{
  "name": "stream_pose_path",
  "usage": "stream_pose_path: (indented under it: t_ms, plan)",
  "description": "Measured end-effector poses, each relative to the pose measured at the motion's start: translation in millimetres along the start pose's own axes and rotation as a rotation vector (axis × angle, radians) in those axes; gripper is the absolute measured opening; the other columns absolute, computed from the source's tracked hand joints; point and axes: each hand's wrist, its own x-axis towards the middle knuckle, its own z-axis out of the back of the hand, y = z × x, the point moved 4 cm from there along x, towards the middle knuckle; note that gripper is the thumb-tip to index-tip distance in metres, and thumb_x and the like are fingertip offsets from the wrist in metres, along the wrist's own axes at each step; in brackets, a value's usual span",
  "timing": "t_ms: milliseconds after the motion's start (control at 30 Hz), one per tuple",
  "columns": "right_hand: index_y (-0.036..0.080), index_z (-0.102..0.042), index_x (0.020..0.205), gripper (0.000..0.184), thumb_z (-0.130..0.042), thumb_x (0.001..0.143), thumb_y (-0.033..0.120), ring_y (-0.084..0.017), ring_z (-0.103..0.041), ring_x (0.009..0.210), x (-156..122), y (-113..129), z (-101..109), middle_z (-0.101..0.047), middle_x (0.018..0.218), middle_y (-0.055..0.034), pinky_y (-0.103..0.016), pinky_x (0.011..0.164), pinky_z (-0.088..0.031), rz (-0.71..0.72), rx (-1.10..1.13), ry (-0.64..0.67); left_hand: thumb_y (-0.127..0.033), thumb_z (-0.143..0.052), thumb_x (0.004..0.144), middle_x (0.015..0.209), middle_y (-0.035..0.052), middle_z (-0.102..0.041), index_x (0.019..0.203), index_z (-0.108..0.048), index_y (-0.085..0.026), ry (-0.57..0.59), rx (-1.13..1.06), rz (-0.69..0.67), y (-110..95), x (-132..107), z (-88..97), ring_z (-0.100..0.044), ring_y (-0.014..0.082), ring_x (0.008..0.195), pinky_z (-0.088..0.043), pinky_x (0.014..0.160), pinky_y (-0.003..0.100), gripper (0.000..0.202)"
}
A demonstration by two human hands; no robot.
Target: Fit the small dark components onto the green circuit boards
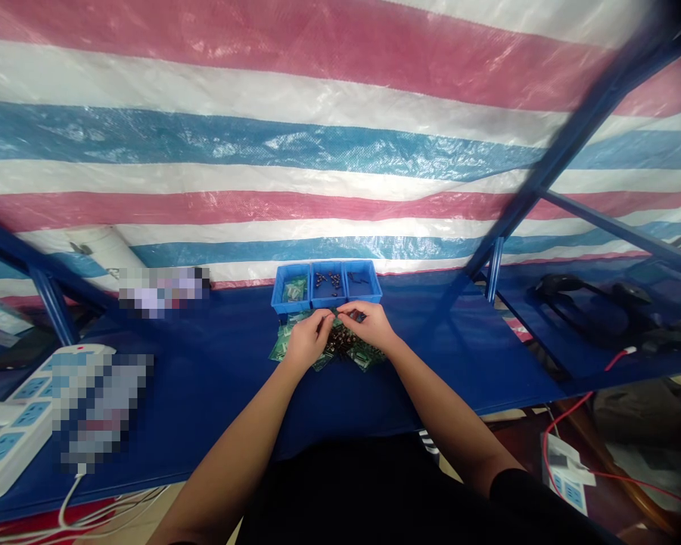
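Centrally, a loose heap of small dark-brown pieces (339,345) is spread among flat, green-tinted plastic packets (365,356) on the smooth blue table (216,371), between its far and near edges. The packets are set at differing slants; the pieces' long axes are too small to be read. By the far edge, three open blue plastic bins (290,308) are aligned parallel to it. Over the heap, the fingertips of the left hand (305,342) and right hand (371,325) are brought close together; whether anything is pinched cannot be told.

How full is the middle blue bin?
Only partly full: small dark parts lie scattered in the middle bin, with its floor showing among them.
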Motion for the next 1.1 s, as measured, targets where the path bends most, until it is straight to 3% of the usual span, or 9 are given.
stream_pose_path:
  t_ms: [200,500,667,1100]
  plan:
    - [0.019,-0.072,0.092,0.021,-0.063,0.08,0.033,-0.015,-0.064,0.065,0.7,-1.2,1.2,-0.073,0.086,-0.0061,-0.028,0.063,-0.055,0.002,-0.01,-0.024,-0.043,-0.045,0.093,0.074,-0.0009,-0.066,0.115,-0.056,-0.023,0.0,-0.025,0.031,1.0,-0.3,-1.2,-0.063,0.0136,0.064,-0.045,0.06,0.021,0.031]
    - [0.018,-0.072,0.093,0.021,-0.063,0.08,0.033,-0.015,-0.064,0.065,0.1,2.0,0.7,-0.073,0.086,-0.006,-0.027,0.062,-0.055,0.028,-0.001,-0.001,-0.042,-0.039,0.096,0.071,-0.0017,-0.065,0.104,-0.06,-0.023,0.011,0.008,0.042,1.7,0.2,-0.9,-0.062,0.013,0.063,-0.043,0.059,0.021,0.029]
    - [0.019,-0.072,0.092,0.021,-0.063,0.08,0.034,-0.016,-0.065,0.067,0.7,-0.9,2.4,-0.073,0.084,-0.0061,-0.028,0.065,-0.055,0.011,-0.009,-0.038,-0.043,-0.045,0.093,0.073,-0.0018,-0.066,0.114,-0.056,-0.023,-0.002,-0.017,0.047,1.9,0.1,-2.0,-0.062,0.0131,0.063,-0.044,0.059,0.021,0.031]
    - [0.019,-0.072,0.092,0.022,-0.063,0.08,0.035,-0.015,-0.064,0.065,0.2,0.0,1.5,-0.073,0.085,-0.0061,-0.028,0.063,-0.055,0.01,-0.003,-0.018,-0.042,-0.041,0.094,0.071,-0.0017,-0.065,0.109,-0.057,-0.024,0.009,-0.006,0.047,1.1,-0.1,0.0,-0.062,0.0133,0.061,-0.042,0.056,0.021,0.029]
